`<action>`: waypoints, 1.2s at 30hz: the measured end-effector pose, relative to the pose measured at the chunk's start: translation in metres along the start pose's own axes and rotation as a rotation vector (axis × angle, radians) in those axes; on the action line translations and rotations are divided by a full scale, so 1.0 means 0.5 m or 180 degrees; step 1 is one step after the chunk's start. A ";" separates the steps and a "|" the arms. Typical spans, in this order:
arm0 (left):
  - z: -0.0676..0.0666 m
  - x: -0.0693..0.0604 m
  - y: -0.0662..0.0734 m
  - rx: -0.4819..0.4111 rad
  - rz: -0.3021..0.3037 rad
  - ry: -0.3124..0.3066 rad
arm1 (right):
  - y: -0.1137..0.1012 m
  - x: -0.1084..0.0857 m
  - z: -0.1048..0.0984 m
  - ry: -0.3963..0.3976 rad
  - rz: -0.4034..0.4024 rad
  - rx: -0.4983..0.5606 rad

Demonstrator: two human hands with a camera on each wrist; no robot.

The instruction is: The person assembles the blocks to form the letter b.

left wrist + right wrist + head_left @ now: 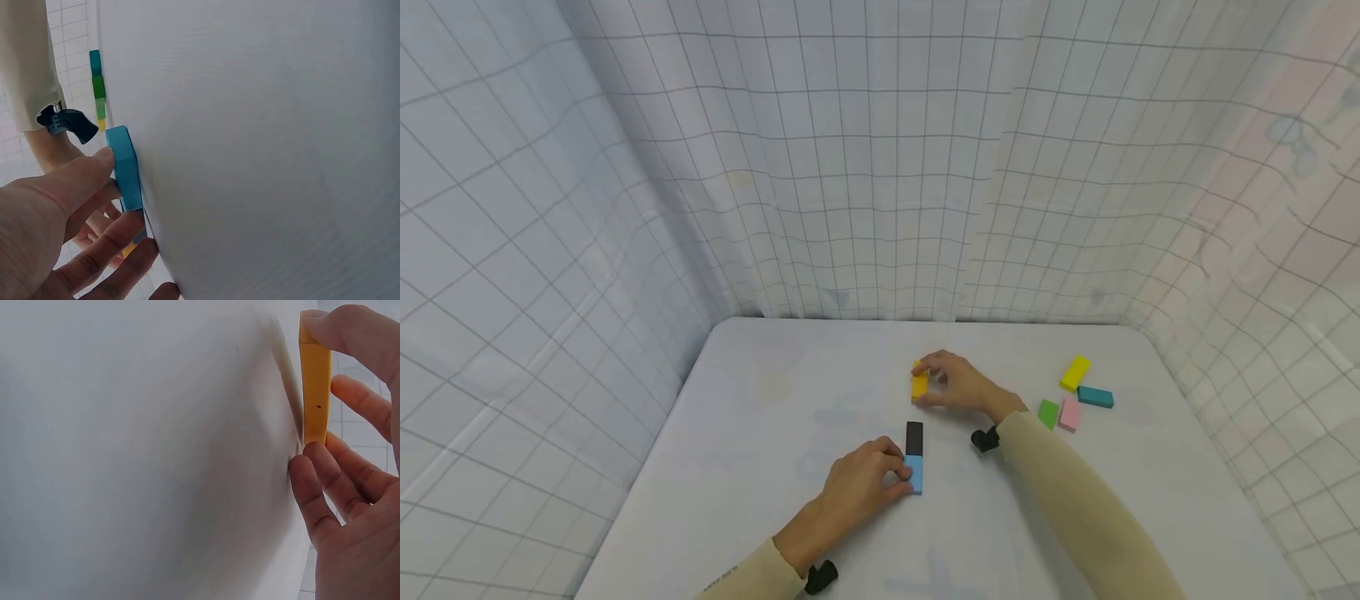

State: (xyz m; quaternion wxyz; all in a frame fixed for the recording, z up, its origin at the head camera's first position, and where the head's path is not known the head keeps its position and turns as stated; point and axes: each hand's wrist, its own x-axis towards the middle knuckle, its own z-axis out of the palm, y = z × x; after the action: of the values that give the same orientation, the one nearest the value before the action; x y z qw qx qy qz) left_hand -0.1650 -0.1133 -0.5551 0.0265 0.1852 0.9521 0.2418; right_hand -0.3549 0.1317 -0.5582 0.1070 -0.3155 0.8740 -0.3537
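A light blue block [914, 475] lies end to end with a black block [914, 438] on the white table. My left hand [867, 483] pinches the blue block; in the left wrist view, the thumb is against its side near one end and the fingers reach its other end. Farther away, my right hand [961, 383] holds an orange-yellow block [920, 387] in line with the black one, a gap between them. Up close in the right wrist view, the thumb presses one end of the orange-yellow block [316, 387] and fingertips touch the opposite end.
To the right on the table [760, 417] lie a yellow block [1075, 373], a teal block [1096, 397], a green block [1048, 413] and a pink block [1071, 414]. White gridded curtains [880, 167] surround the table's back and sides.
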 end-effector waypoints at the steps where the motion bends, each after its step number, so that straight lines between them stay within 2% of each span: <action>1: 0.001 0.000 0.000 0.0003 -0.0004 -0.0004 | -0.001 -0.002 0.002 -0.0011 0.0001 -0.0003; 11: -0.002 -0.001 0.002 -0.0058 -0.0034 0.0002 | -0.010 -0.015 0.019 -0.0016 -0.0024 -0.0004; 20: -0.001 -0.001 -0.001 -0.0034 -0.0003 0.0001 | -0.018 -0.021 0.030 -0.0065 -0.0072 -0.0399; 24: 0.000 -0.002 -0.003 -0.0070 0.0042 0.0032 | -0.018 -0.022 0.032 -0.0071 -0.0085 -0.0471; 29: 0.000 -0.003 -0.004 -0.0082 0.0132 0.0100 | -0.020 -0.029 0.034 -0.0098 -0.0110 -0.0392; 36: -0.005 -0.002 0.000 -0.0080 0.0129 0.0102 | -0.025 -0.038 0.036 -0.0099 -0.0101 -0.0237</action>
State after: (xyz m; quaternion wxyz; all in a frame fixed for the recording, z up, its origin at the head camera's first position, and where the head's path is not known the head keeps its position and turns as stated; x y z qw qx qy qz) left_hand -0.1643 -0.1151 -0.5530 0.0087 0.2003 0.9454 0.2571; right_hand -0.3268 0.1266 -0.5632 0.1032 -0.3385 0.8797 -0.3177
